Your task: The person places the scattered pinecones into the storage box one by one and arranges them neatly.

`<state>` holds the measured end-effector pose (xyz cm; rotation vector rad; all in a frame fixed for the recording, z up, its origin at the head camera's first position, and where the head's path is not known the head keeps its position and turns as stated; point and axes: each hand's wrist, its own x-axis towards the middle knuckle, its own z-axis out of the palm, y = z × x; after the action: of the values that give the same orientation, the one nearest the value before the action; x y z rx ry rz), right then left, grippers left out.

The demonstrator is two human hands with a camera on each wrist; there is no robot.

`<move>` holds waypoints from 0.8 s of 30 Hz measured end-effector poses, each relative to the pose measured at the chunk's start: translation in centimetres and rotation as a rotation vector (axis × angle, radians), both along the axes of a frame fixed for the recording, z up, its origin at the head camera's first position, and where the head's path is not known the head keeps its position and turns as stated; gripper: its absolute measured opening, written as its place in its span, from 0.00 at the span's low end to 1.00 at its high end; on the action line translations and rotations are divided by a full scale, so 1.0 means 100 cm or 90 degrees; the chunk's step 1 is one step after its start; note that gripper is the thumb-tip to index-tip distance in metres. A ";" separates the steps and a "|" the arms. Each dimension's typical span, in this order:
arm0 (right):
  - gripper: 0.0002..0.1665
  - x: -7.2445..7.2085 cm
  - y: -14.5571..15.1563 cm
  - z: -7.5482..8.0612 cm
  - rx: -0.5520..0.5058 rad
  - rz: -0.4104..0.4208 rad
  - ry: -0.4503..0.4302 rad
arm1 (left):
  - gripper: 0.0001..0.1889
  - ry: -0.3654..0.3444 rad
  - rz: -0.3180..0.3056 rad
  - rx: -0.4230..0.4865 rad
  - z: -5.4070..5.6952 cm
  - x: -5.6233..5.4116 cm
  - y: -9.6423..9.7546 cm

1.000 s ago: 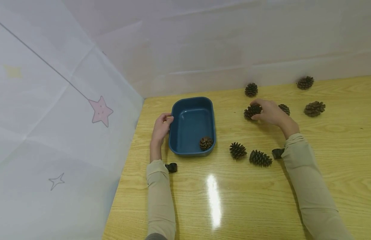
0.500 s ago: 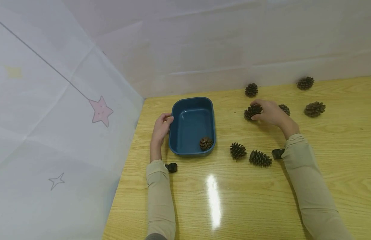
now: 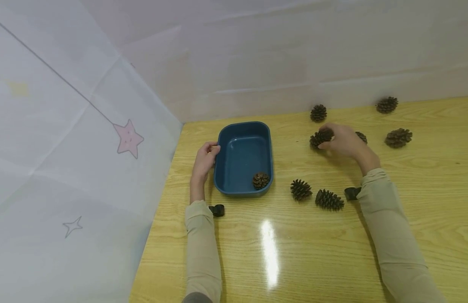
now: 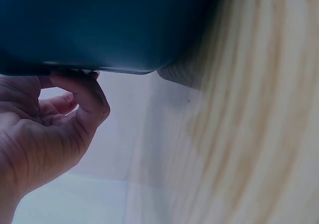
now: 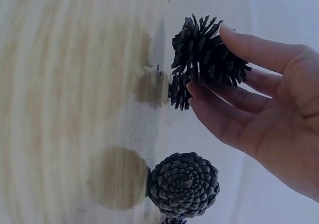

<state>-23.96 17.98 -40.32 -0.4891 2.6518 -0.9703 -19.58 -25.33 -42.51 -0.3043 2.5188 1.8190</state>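
In the head view my left hand [image 3: 204, 162] holds the left rim of a deep, dark blue rectangular container [image 3: 270, 145]. Its curled fingers touch the rim in the left wrist view, with part of the grip hidden. A brown pine cone [image 3: 261, 180] lies in the container's near right corner. To the right, my right hand [image 3: 345, 141] grips another pine cone [image 5: 204, 55] between thumb and fingers. Close beside that hand, a pine cone [image 3: 361, 137] is partly hidden behind it.
Two pine cones, one rounder [image 3: 301, 190] and one longer [image 3: 329, 200], lie nearer me. At the back are a pine cone [image 3: 318, 113] by the wall and two more on the right [image 3: 387, 104]. A papered wall [image 3: 143, 181] borders the wooden table [image 3: 302, 252] at left.
The right hand and its pine cone have risen very slightly from the table. The left hand stays on the container's rim, and the head view has shifted a little.
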 end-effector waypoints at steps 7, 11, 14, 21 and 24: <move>0.38 0.000 0.000 0.004 -0.010 -0.008 0.002 | 0.20 -0.001 0.002 0.006 -0.001 -0.001 0.000; 0.39 -0.001 0.000 0.006 -0.018 -0.013 0.007 | 0.19 -0.002 0.009 0.015 0.000 0.000 0.001; 0.40 -0.001 0.000 0.008 -0.017 -0.022 0.009 | 0.19 -0.004 0.011 0.022 0.000 -0.001 0.001; 0.39 0.000 -0.002 0.018 -0.016 -0.022 0.038 | 0.18 -0.013 0.009 0.027 -0.001 -0.001 0.001; 0.38 0.002 -0.003 0.023 -0.017 -0.018 0.049 | 0.17 -0.015 0.010 0.027 -0.001 0.000 0.001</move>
<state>-23.74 17.66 -38.04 -0.5054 2.7236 -1.0172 -19.61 -25.22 -42.62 -0.3432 2.4651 1.8597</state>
